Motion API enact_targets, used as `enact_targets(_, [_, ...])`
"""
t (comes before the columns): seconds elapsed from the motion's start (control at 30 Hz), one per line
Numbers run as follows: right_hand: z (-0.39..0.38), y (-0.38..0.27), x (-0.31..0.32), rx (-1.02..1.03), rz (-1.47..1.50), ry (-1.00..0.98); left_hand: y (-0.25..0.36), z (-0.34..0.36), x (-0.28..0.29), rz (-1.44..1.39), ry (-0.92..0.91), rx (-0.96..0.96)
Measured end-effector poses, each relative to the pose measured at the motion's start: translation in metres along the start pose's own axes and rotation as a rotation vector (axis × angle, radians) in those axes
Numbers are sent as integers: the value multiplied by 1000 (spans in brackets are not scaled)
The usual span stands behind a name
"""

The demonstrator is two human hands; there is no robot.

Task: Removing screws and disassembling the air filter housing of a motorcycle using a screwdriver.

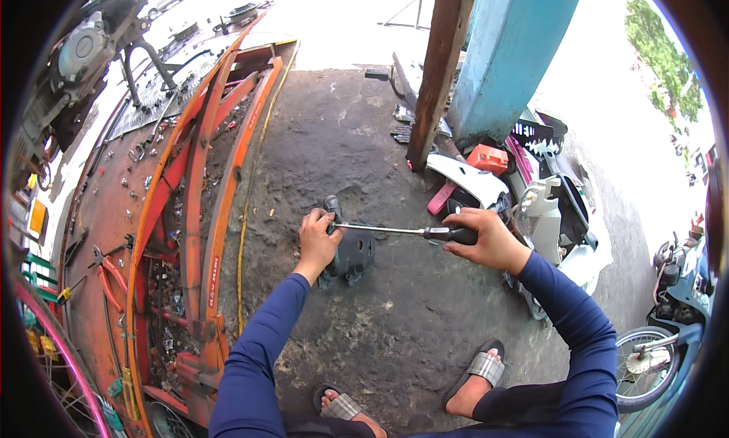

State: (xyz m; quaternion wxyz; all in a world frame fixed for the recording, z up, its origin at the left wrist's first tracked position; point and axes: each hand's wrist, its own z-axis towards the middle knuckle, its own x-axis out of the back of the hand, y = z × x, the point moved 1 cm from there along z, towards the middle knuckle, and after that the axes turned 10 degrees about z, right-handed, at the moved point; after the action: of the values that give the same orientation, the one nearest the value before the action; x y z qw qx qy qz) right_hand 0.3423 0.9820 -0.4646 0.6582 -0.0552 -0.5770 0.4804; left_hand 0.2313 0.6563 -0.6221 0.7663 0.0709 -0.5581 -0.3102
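Note:
My right hand (478, 239) is closed around the dark handle of a screwdriver (380, 227), whose long metal shaft runs level leftward to my left hand (319, 242). That hand grips a black plastic part (349, 259) low over the concrete floor, its fingers at the screwdriver's tip and covering the point of contact. A small dark rounded piece (332, 205) stands up just behind my left fingers.
An orange metal lift (194, 233) fills the left, with red pliers (112, 282) and a motorbike (76, 47) there. A wooden post (433, 81) and blue column (501, 50) stand behind piled white body panels (543, 218). A scooter (661, 316) is at right; my sandalled feet are below.

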Motion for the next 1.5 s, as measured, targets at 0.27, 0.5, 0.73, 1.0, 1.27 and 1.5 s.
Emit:
enact_targets(0.27, [6,-11,9,-117,-474,-233,3,-1,7,14,33,-3])
enact_targets(0.5, [-11,11,-25,-576,798,526,5,-5,3,35,2,7])
enact_targets(0.73, [-13,9,-51,-273,823,835,5,-3,0,19,53,-13])
enact_targets(1.0, [-43,12,-43,-430,363,661,6,1,-1,16,-45,19])
enact_targets(1.27, [-45,2,-47,-598,781,688,7,0,1,18,-33,16])
enact_targets(1.5, [-41,12,-51,-690,546,783,12,2,-2,20,19,15])
